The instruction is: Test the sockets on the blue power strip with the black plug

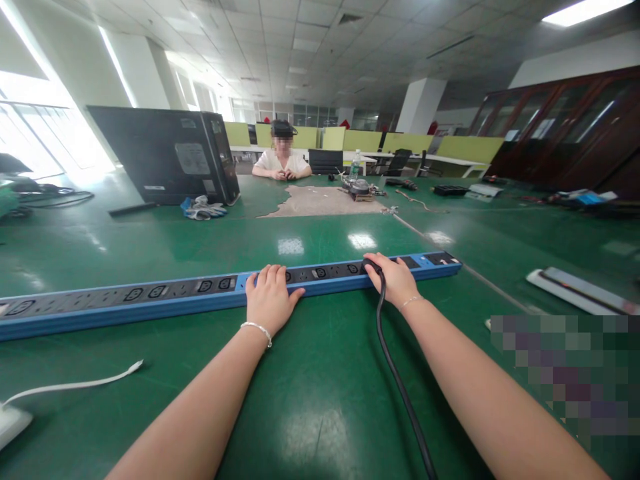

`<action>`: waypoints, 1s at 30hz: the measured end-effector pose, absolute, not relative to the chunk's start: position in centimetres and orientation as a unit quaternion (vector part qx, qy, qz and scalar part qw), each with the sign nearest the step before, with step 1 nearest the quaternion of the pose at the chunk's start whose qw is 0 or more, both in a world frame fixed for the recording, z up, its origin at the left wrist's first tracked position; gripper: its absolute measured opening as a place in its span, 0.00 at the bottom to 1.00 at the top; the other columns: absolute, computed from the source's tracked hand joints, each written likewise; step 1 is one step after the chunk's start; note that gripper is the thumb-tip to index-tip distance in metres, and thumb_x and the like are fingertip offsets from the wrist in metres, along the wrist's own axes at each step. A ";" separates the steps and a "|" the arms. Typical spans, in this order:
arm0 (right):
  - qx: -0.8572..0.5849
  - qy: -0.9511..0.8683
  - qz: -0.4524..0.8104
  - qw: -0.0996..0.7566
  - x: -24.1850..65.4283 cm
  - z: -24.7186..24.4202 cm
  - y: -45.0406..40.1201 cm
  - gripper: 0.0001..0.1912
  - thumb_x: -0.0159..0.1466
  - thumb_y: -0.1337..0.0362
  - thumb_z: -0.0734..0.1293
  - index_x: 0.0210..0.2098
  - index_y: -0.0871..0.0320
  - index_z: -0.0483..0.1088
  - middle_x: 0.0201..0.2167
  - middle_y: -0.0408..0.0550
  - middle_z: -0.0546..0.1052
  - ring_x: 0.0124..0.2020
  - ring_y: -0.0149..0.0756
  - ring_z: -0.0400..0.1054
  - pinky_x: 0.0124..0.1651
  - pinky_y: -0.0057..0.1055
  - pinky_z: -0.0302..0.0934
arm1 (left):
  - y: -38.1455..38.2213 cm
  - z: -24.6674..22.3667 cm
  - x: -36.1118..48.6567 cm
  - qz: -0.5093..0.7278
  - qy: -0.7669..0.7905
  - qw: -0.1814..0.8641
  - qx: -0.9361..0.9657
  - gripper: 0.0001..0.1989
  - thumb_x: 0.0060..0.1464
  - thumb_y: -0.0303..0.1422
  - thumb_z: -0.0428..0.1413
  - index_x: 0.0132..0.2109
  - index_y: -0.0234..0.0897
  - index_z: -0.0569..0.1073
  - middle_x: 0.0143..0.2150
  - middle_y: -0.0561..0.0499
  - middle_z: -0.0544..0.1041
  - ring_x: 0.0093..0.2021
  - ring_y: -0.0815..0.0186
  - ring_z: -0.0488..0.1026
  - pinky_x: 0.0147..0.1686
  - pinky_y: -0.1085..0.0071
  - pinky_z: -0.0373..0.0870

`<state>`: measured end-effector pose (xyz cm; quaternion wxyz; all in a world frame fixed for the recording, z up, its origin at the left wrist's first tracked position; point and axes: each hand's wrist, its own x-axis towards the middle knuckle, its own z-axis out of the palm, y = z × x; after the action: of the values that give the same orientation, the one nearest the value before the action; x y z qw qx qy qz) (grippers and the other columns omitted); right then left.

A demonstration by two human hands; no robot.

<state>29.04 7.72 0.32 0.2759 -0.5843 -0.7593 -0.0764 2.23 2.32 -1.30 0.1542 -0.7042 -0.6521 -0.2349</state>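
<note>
A long blue power strip (175, 307) with rows of black sockets lies across the green table (320, 367). My left hand (271, 299) rests over the strip near its middle, fingers on the far side and thumb along the near edge. Farther right, my right hand (393, 279) grips the black plug (371, 265) at the strip's socket face. From that plug a black cable (393, 360) runs down toward me. Whether the plug is fully seated in a socket cannot be seen.
A black computer case (175, 157) and gloves (204, 208) stand at the back left. A person (283, 160) sits opposite. A bottle (355, 165) and tools are behind. A white cable (75, 385) lies at left, a white-edged bar (580, 290) at right.
</note>
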 end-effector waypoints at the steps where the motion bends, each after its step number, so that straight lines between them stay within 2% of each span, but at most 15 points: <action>1: -0.584 -0.756 -0.080 0.285 28.9 0.2 7.6 0.16 0.63 0.61 0.57 0.49 0.52 0.68 0.49 0.49 0.74 0.54 0.41 0.64 0.58 0.50 0.50 | 2.3 -1.3 2.2 -0.235 -0.652 0.154 -0.704 0.28 0.53 0.47 0.47 0.55 0.34 0.64 0.56 0.40 0.68 0.58 0.54 0.59 0.57 0.55 0.50; 9: -0.554 -0.751 -0.075 0.351 28.9 -1.2 7.5 0.18 0.63 0.61 0.57 0.51 0.54 0.66 0.49 0.50 0.73 0.51 0.40 0.67 0.58 0.46 0.53 | 2.3 -1.2 2.3 -0.223 -0.660 0.145 -0.703 0.28 0.53 0.48 0.47 0.56 0.34 0.63 0.57 0.40 0.68 0.59 0.54 0.59 0.57 0.54 0.49; 14: -0.529 -0.752 0.045 0.391 30.1 -1.7 8.3 0.23 0.60 0.64 0.58 0.55 0.56 0.63 0.50 0.51 0.73 0.50 0.38 0.67 0.59 0.44 0.52 | 2.3 -1.1 2.3 -0.225 -0.656 0.148 -0.705 0.28 0.54 0.47 0.47 0.56 0.34 0.63 0.57 0.40 0.68 0.59 0.54 0.59 0.57 0.55 0.49; 17: -0.524 -0.702 0.155 0.458 30.6 -1.5 8.8 0.22 0.60 0.64 0.57 0.53 0.57 0.65 0.50 0.51 0.73 0.51 0.35 0.66 0.56 0.39 0.57 | 2.2 -1.1 2.3 -0.223 -0.659 0.144 -0.703 0.27 0.54 0.47 0.47 0.56 0.35 0.63 0.57 0.40 0.67 0.59 0.54 0.59 0.57 0.55 0.49; 20: -0.538 -0.640 0.187 0.515 30.6 -0.6 8.7 0.22 0.62 0.58 0.55 0.52 0.59 0.67 0.45 0.52 0.76 0.45 0.36 0.70 0.50 0.37 0.62 | 2.3 -1.1 2.4 -0.225 -0.660 0.143 -0.703 0.28 0.54 0.47 0.47 0.56 0.35 0.63 0.57 0.40 0.67 0.59 0.54 0.59 0.57 0.55 0.49; 22: -0.579 -0.643 0.138 0.481 30.3 0.6 8.2 0.22 0.62 0.54 0.56 0.48 0.59 0.71 0.40 0.51 0.77 0.41 0.37 0.71 0.47 0.37 0.63 | 2.3 -1.1 2.4 -0.226 -0.659 0.143 -0.703 0.27 0.54 0.47 0.47 0.55 0.34 0.63 0.57 0.40 0.67 0.59 0.54 0.59 0.57 0.55 0.49; 24: -0.633 -0.672 0.076 0.377 29.8 1.8 7.7 0.19 0.61 0.55 0.58 0.44 0.55 0.74 0.35 0.48 0.78 0.38 0.38 0.71 0.46 0.36 0.63 | 2.3 -1.1 2.4 -0.225 -0.659 0.143 -0.704 0.27 0.54 0.47 0.47 0.55 0.35 0.63 0.57 0.40 0.68 0.59 0.54 0.59 0.57 0.55 0.49; 27: -0.684 -0.688 0.065 0.233 28.9 3.4 7.0 0.20 0.62 0.59 0.56 0.48 0.54 0.72 0.23 0.45 0.77 0.31 0.38 0.72 0.41 0.34 0.64 | 2.3 -1.1 2.4 -0.226 -0.657 0.147 -0.704 0.27 0.53 0.47 0.47 0.55 0.35 0.63 0.56 0.40 0.68 0.59 0.54 0.59 0.57 0.54 0.49; 28: -0.691 -0.689 0.067 0.206 28.6 3.7 7.0 0.20 0.62 0.60 0.56 0.49 0.54 0.71 0.22 0.45 0.77 0.30 0.38 0.73 0.40 0.34 0.64 | 2.3 -1.1 2.4 -0.227 -0.656 0.149 -0.705 0.27 0.53 0.47 0.47 0.55 0.34 0.63 0.56 0.40 0.68 0.59 0.54 0.59 0.57 0.54 0.49; 30: -0.690 -0.702 0.035 0.172 28.0 4.3 7.2 0.20 0.62 0.62 0.56 0.50 0.57 0.71 0.27 0.48 0.79 0.33 0.39 0.73 0.41 0.33 0.64 | 2.3 -1.0 2.4 -0.226 -0.655 0.150 -0.705 0.27 0.53 0.47 0.47 0.55 0.34 0.63 0.56 0.41 0.68 0.58 0.54 0.59 0.56 0.54 0.50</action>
<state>28.05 7.24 4.28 0.1724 -0.6897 -0.7024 0.0347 2.36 2.27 -1.05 0.1496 -0.7053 -0.6549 -0.2264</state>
